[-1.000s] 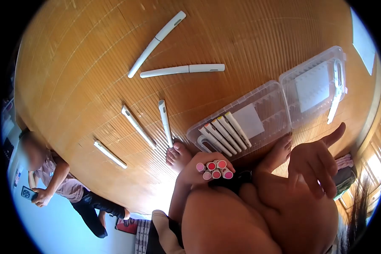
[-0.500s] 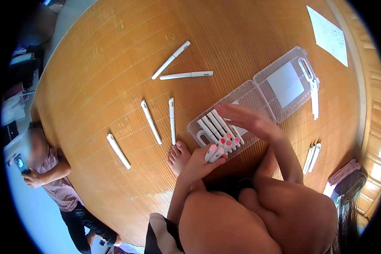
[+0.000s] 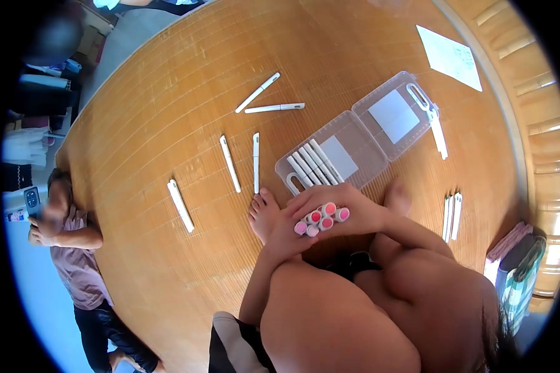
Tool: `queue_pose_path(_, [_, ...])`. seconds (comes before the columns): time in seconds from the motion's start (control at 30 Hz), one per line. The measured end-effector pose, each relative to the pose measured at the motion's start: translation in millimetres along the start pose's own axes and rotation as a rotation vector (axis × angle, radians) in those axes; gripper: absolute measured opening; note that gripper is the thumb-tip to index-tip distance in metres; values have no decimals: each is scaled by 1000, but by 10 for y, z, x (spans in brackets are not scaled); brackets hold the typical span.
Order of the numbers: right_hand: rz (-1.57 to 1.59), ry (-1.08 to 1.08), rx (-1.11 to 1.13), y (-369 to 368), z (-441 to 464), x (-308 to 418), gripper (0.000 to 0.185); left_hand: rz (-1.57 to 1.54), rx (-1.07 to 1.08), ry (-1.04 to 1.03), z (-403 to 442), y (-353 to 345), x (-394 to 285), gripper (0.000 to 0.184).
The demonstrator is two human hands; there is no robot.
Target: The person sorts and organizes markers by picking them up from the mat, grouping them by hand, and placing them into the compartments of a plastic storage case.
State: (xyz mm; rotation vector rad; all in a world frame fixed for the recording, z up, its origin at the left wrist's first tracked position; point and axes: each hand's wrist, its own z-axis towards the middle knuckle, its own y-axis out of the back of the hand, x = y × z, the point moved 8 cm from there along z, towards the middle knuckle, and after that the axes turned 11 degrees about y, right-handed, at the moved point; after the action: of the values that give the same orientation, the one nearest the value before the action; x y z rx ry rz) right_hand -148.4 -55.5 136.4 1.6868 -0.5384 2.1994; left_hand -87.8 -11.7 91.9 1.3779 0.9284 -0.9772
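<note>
My left hand and my right hand are closed together around a bundle of markers. The bundle's round pink and red ends point up toward me, and the rest of the barrels is hidden by my fingers. Just beyond my hands lies an open clear plastic case. Several white markers rest side by side in its near half, beside a white paper sheet. My right hand overlaps the case's near edge.
Loose white markers lie in pairs and singly: one near my foot, another farther left, some at right. A paper sheet lies at upper right. A person with a phone sits at the left edge.
My right hand has come down from over the case to meet my left. The pink- and red-ended markers by the case are now bundled between both hands. The view has shifted slightly.
</note>
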Motion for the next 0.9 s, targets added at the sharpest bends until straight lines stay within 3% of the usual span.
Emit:
queue_pose_path(0.07, [-216,242,44,-137,58,372,38,-174,91,47,-80,-54,12,34])
queue_pose_path(0.23, [-431,482,-31,-274,15,890,29,-459,106,130,21,-135,-29,40])
queue_pose_path(0.3, [-561,570,-155,-249,-36,1055,22,-534,90,139,80,-134,-59,42])
queue_pose_path(0.47, [-630,579,-169,-267,-108,1075,22,-612,20,168,9,-43,-102,48])
queue_pose_path(0.53, [-622,570,-22,-360,-109,1033,16,-610,-3,160,-40,-18,-91,50])
queue_pose_path(0.63, [-705,733,-103,-441,-74,1176,26,-613,0,183,-40,19,-63,54])
queue_pose_path(0.73, [-684,682,-153,-224,11,940,26,-652,77,226,124,-98,-4,57])
queue_pose_path(0.77, [-659,623,-161,-142,26,816,14,-669,116,244,206,-181,27,59])
queue_pose_path(0.8, [-660,622,-183,-40,29,709,14,-686,160,268,291,-279,64,60])
queue_pose_path(0.9, [-472,483,-363,404,38,426,13,-735,283,330,551,-546,157,63])
